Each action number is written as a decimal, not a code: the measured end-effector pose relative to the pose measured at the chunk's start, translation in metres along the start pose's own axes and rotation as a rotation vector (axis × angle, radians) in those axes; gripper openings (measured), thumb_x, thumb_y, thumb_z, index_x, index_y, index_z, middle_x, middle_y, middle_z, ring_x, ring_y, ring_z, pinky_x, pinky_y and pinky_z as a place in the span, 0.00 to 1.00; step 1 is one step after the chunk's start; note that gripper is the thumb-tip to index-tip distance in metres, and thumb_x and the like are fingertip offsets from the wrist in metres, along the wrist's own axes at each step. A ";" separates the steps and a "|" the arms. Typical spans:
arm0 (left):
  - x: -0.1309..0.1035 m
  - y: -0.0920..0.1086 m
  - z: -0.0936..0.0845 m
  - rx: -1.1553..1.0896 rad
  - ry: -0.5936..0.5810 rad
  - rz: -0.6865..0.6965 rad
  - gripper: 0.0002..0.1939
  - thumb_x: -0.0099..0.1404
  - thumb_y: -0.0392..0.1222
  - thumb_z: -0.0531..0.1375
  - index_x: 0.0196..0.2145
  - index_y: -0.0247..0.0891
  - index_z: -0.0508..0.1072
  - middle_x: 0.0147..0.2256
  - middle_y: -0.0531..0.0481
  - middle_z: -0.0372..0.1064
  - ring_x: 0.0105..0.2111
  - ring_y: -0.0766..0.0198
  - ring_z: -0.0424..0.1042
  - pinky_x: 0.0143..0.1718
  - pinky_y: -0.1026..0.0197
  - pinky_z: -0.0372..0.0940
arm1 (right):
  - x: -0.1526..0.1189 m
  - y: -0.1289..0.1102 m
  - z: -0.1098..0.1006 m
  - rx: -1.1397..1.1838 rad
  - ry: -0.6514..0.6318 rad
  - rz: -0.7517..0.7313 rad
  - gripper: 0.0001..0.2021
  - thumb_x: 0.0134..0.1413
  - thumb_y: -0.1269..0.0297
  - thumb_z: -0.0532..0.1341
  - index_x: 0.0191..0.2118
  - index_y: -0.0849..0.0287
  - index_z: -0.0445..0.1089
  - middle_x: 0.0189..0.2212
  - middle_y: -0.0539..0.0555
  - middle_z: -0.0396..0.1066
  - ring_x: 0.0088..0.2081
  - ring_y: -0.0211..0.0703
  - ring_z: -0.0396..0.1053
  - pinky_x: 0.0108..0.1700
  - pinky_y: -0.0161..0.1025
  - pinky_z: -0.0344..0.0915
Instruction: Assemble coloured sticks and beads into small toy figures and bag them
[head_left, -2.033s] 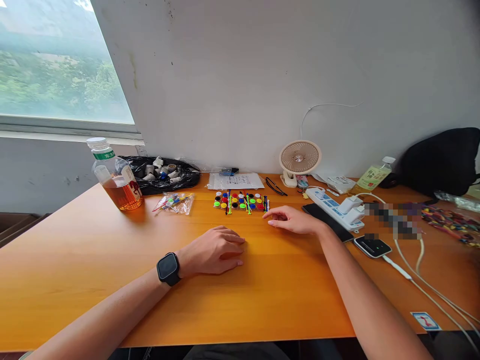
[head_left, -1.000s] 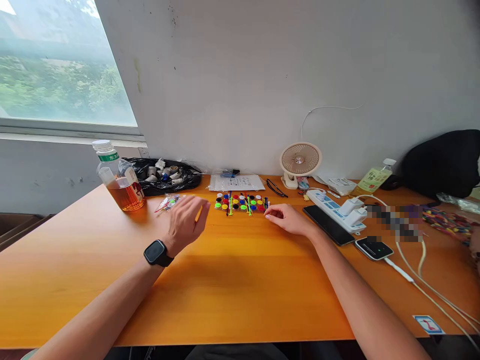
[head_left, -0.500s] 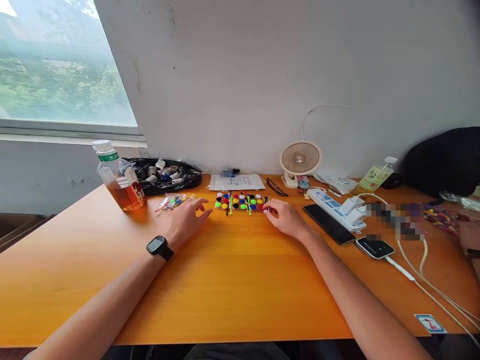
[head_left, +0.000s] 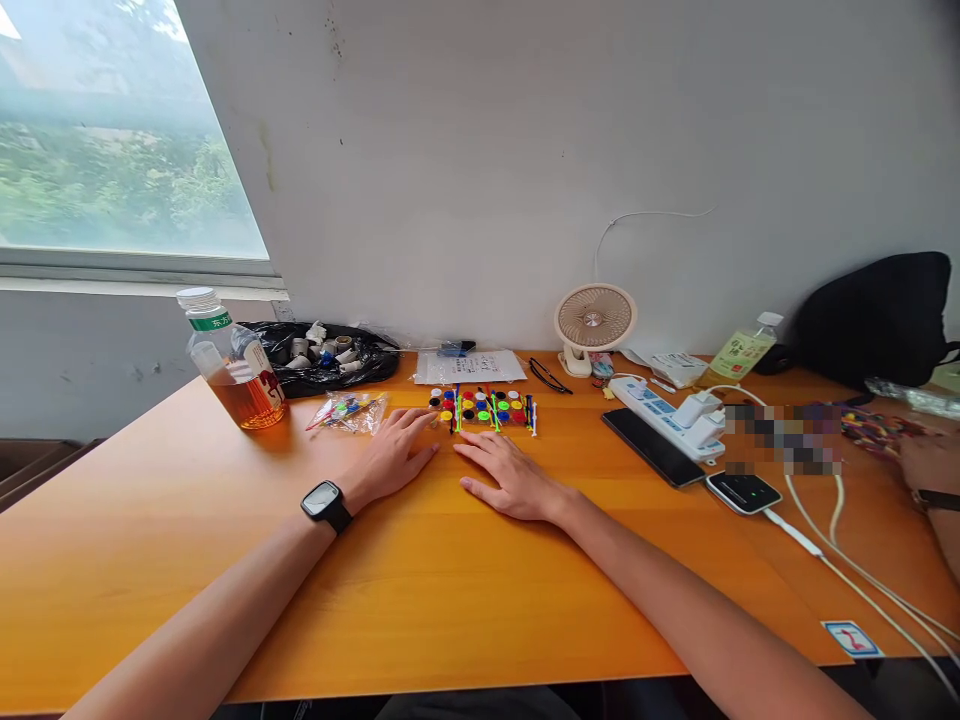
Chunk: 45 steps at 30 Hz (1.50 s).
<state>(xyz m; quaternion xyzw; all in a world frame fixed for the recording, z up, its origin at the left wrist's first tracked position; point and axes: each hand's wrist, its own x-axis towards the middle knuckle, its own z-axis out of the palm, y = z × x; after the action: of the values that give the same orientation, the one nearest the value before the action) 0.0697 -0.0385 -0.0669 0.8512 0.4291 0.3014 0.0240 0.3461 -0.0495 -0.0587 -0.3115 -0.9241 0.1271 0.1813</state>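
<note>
My left hand [head_left: 394, 455] lies palm down with its fingers spread, its fingertips by the left end of a block of coloured discs and sticks [head_left: 484, 407]. Nothing is in it. My right hand [head_left: 510, 472] rests flat just in front of that block, fingers apart and holding nothing. The discs are red, blue, yellow, green, black and white, with thin sticks standing out between them. A clear bag of small coloured pieces [head_left: 349, 410] lies to the left of the block, beside my left hand.
On the left stand a bottle of amber drink [head_left: 244, 375] and a black plastic bag [head_left: 375, 362]. Behind are paper [head_left: 471, 367], glasses [head_left: 550, 376] and a fan [head_left: 595, 318]. Rightward lie a phone [head_left: 651, 447], power strip [head_left: 667, 418], cables and another person's hand [head_left: 930, 470].
My right hand has moved left and nearer, away from the block's right end. Both hands have flattened from curled poses. The other person's hand has come further into view at the right.
</note>
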 end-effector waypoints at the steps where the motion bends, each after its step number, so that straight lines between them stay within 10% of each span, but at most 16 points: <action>1: 0.001 0.002 -0.001 -0.012 0.006 -0.005 0.22 0.76 0.46 0.57 0.64 0.41 0.70 0.59 0.38 0.72 0.58 0.45 0.69 0.62 0.40 0.66 | 0.000 0.001 0.000 0.001 -0.015 0.010 0.29 0.73 0.48 0.57 0.71 0.57 0.64 0.73 0.62 0.58 0.71 0.59 0.56 0.73 0.59 0.53; 7: 0.001 0.020 -0.005 -0.309 -0.073 -0.047 0.14 0.74 0.49 0.61 0.47 0.40 0.82 0.42 0.43 0.75 0.33 0.62 0.74 0.36 0.60 0.71 | 0.001 0.003 -0.001 0.004 -0.056 0.050 0.31 0.73 0.44 0.55 0.73 0.52 0.61 0.75 0.60 0.53 0.72 0.61 0.54 0.72 0.62 0.53; 16: -0.001 0.034 -0.004 -0.768 -0.187 -0.236 0.15 0.68 0.50 0.66 0.43 0.35 0.82 0.36 0.45 0.81 0.35 0.60 0.78 0.39 0.61 0.73 | 0.002 0.000 -0.005 0.025 -0.048 0.050 0.31 0.71 0.41 0.57 0.70 0.53 0.64 0.74 0.60 0.55 0.70 0.60 0.56 0.71 0.59 0.54; 30: -0.001 0.032 -0.005 -0.530 -0.174 -0.017 0.10 0.69 0.45 0.65 0.41 0.40 0.85 0.43 0.44 0.79 0.40 0.59 0.77 0.41 0.61 0.71 | 0.003 0.000 -0.005 0.044 0.024 -0.002 0.26 0.65 0.46 0.66 0.60 0.55 0.66 0.61 0.62 0.68 0.62 0.57 0.63 0.66 0.54 0.62; 45: -0.001 0.035 -0.002 -0.484 -0.155 -0.124 0.13 0.70 0.50 0.66 0.43 0.39 0.83 0.36 0.48 0.80 0.33 0.63 0.74 0.35 0.64 0.68 | 0.001 -0.002 -0.006 0.139 0.219 -0.074 0.03 0.64 0.66 0.67 0.43 0.55 0.76 0.38 0.54 0.80 0.42 0.49 0.75 0.48 0.46 0.70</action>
<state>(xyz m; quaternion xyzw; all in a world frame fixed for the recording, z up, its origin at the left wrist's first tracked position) 0.0934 -0.0616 -0.0557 0.8132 0.3928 0.3270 0.2783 0.3472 -0.0498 -0.0522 -0.2757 -0.8987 0.1492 0.3066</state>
